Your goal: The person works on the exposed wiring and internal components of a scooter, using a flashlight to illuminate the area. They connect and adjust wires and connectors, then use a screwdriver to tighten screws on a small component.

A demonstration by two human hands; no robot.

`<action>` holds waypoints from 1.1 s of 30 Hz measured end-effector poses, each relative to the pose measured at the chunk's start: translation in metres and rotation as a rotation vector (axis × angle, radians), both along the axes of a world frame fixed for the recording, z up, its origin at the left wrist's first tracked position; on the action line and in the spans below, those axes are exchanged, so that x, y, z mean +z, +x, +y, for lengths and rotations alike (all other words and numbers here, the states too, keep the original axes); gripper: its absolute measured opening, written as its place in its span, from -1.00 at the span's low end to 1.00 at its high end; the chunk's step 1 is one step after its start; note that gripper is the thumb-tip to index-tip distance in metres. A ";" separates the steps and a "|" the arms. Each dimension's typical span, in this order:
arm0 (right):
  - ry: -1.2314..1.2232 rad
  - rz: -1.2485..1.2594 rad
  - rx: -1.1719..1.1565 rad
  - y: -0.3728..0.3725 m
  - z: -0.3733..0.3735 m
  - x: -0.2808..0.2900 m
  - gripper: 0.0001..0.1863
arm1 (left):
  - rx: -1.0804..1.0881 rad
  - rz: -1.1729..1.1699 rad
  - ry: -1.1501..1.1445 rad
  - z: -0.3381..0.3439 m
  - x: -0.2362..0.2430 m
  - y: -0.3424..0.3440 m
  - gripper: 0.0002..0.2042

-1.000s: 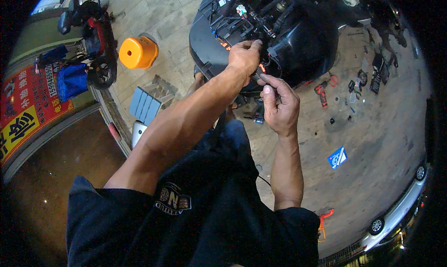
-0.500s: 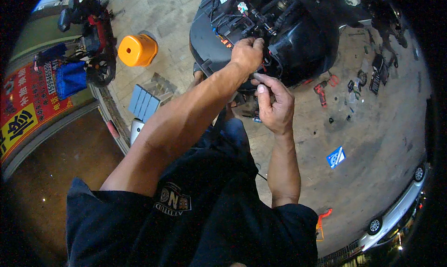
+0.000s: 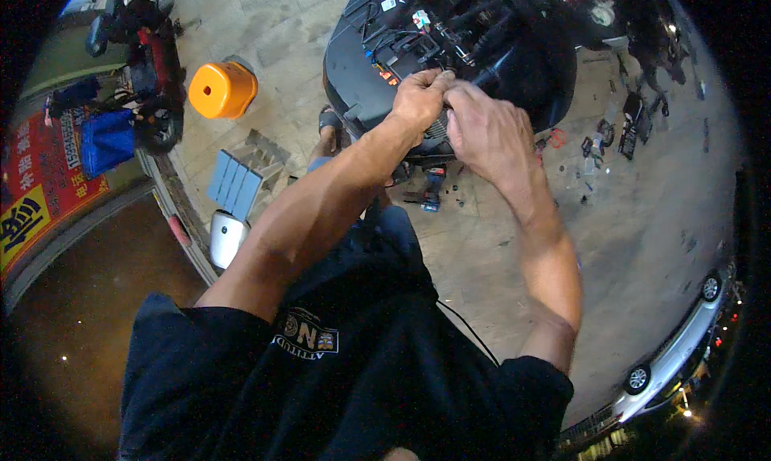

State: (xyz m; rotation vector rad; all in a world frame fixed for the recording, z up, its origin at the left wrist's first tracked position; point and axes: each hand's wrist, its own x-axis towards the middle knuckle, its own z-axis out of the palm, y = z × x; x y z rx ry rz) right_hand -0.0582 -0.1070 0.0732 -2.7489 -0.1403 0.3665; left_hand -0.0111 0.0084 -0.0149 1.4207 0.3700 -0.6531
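My left hand [image 3: 419,101] is closed in a pinch at the near edge of a black plastic vehicle body [image 3: 353,83] with exposed wiring. My right hand [image 3: 491,132], back turned up and slightly blurred, brings its bent fingers against the left fingertips. Whatever sits between the fingers is hidden. Just beyond the left hand are small orange connectors [image 3: 385,75] and black cables. Farther in lie a pale connector [image 3: 421,19] and a small white label [image 3: 389,4] on the black plastic.
An orange stool [image 3: 221,90] stands at the left, near a parked red two-wheeler [image 3: 157,67] and a blue bag [image 3: 108,144]. A power tool with a blue base [image 3: 431,194] lies on the floor below my hands. Dark loose parts [image 3: 633,124] lie to the right. A silver car [image 3: 675,350] is at lower right.
My right hand has turned over from palm-side to back-side up and risen to meet the left fingertips. The left hand stays pinched in nearly the same place. The whole view has shifted slightly.
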 end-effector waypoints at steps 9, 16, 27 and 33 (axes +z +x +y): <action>-0.315 0.336 0.411 0.080 -0.012 0.007 -0.58 | -0.068 -0.124 -0.043 0.001 -0.019 -0.003 -0.69; -0.255 0.475 0.514 0.088 -0.015 0.014 -0.40 | -0.198 -0.092 0.102 0.005 -0.018 0.004 -0.68; -0.226 0.528 0.566 0.095 -0.014 0.009 -0.34 | -0.133 -0.121 0.496 -0.015 -0.010 0.002 -0.54; -0.278 0.433 0.508 0.081 -0.013 0.006 -0.32 | 0.032 -0.383 0.458 -0.016 -0.016 -0.019 -0.60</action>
